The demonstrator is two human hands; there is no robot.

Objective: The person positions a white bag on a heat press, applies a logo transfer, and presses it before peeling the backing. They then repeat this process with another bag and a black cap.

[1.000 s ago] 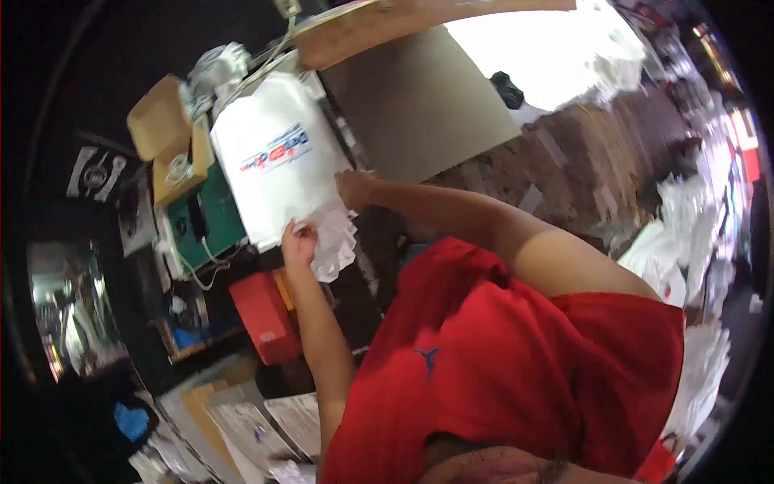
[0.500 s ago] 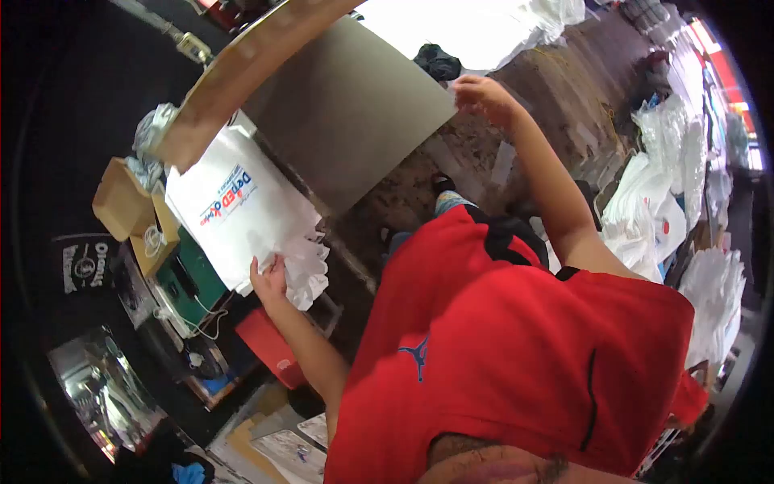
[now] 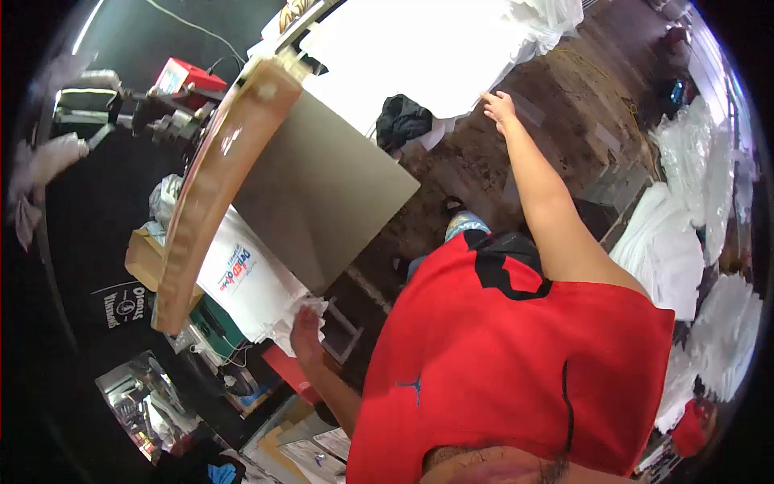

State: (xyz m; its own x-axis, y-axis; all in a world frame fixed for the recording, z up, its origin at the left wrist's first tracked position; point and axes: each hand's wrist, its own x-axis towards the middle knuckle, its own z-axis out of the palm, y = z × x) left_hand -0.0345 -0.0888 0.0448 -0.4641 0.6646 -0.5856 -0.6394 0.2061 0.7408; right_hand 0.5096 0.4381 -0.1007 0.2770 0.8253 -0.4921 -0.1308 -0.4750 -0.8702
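My left hand grips the crumpled lower edge of a white printed bag with blue and red lettering, which lies under the grey board and the wooden frame. My right hand is stretched far out with its fingers apart and holds nothing. It is at the edge of a big pile of white sheets, close to a black cloth.
A red box and a green block sit below the bag, with cardboard boxes behind. Stacks of white bags lie on the floor at right. Papers lie near my body.
My right hand has let go of the bag and swung out to the white pile. My left hand stays on the bag's edge. The view has tilted and the frame now covers more of the bag.
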